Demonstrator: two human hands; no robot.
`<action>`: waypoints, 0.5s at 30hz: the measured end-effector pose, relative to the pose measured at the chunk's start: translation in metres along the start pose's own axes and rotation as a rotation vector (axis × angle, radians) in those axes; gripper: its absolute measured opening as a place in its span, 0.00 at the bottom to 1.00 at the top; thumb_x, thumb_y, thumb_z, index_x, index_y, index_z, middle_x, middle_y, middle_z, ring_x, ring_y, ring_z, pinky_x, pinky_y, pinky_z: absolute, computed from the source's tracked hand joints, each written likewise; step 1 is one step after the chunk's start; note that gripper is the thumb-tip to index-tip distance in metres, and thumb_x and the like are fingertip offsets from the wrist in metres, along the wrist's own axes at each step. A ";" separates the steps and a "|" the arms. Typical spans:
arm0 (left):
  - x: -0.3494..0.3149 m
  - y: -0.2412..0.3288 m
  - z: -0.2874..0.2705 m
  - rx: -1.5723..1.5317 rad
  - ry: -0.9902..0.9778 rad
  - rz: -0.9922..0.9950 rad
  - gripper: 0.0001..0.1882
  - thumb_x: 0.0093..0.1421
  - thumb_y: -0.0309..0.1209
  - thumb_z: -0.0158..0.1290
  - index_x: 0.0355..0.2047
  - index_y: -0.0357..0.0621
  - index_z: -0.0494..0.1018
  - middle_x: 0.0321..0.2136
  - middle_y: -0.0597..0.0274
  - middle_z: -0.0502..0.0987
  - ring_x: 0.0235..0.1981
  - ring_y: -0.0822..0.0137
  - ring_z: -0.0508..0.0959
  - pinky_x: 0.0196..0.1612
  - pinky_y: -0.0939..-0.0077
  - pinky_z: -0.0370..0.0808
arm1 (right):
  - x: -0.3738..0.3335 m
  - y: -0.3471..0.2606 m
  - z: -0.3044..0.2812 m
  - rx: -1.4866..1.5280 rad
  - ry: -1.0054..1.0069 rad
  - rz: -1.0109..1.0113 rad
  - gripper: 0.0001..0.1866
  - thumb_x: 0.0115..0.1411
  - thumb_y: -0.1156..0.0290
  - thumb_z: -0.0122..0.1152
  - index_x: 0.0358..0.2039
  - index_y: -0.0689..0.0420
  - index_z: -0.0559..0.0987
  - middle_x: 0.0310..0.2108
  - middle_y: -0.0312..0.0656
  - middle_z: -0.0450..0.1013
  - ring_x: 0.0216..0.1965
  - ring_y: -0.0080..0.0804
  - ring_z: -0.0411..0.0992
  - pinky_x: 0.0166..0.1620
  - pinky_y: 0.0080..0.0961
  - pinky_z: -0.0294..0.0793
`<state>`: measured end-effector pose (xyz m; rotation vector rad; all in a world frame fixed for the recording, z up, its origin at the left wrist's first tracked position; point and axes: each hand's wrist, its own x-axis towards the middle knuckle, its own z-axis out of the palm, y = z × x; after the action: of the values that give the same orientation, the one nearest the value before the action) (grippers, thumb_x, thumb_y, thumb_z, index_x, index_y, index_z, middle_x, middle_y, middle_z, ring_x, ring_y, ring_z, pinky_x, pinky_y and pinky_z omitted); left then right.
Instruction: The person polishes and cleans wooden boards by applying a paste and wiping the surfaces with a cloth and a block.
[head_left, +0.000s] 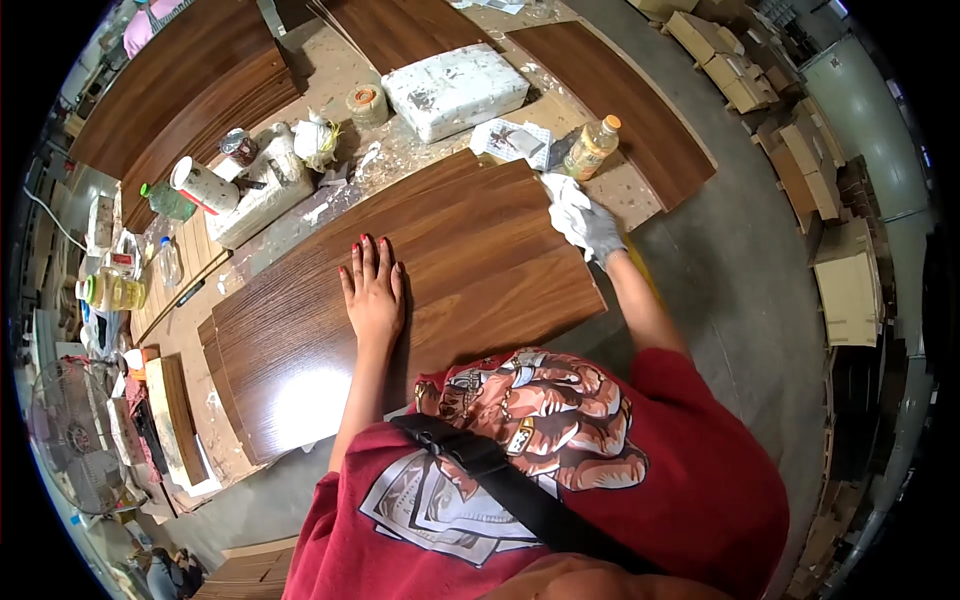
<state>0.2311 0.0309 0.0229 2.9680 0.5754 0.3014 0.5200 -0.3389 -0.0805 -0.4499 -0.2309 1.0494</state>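
Left hand [373, 295] lies flat, fingers spread, on a glossy wood panel [470, 260]; gloved right hand [592, 228] clamps a white rag [563, 200] at its edge. Panel looks stiff, slippery, best gripped by edges.

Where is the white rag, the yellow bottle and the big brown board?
white rag [566, 203], head view, on the bunched cloth in the gloved right hand.
yellow bottle [590, 148], head view, on its body below the orange cap.
brown board [470, 250], head view, on bare wood between the hands.

Glossy brown wood-grain panel [440, 280] lies flat, white rag [565, 205] at its edge.
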 end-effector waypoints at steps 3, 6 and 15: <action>-0.025 -0.018 -0.006 -0.012 -0.024 -0.065 0.28 0.70 0.46 0.37 0.69 0.56 0.53 0.70 0.59 0.49 0.71 0.56 0.47 0.70 0.51 0.44 | -0.019 0.031 0.084 -0.546 0.479 -0.319 0.18 0.65 0.74 0.52 0.55 0.60 0.72 0.48 0.43 0.73 0.48 0.32 0.72 0.53 0.25 0.72; -0.017 -0.005 0.000 -0.029 -0.003 -0.081 0.29 0.69 0.47 0.38 0.68 0.55 0.54 0.70 0.55 0.48 0.71 0.51 0.45 0.69 0.48 0.42 | -0.044 0.029 0.158 -1.252 0.641 -0.168 0.25 0.65 0.73 0.54 0.62 0.61 0.65 0.55 0.44 0.70 0.54 0.34 0.68 0.58 0.26 0.66; -0.015 0.054 -0.015 -0.100 -0.072 0.188 0.29 0.68 0.52 0.38 0.67 0.63 0.56 0.70 0.58 0.49 0.71 0.49 0.46 0.69 0.44 0.40 | 0.035 0.076 0.181 -2.021 0.849 0.031 0.29 0.67 0.56 0.45 0.65 0.53 0.58 0.52 0.65 0.66 0.52 0.63 0.67 0.54 0.48 0.67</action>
<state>0.2343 -0.0239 0.0421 2.9253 0.2658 0.2303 0.4066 -0.2318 0.0432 -2.6122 -0.4539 0.2037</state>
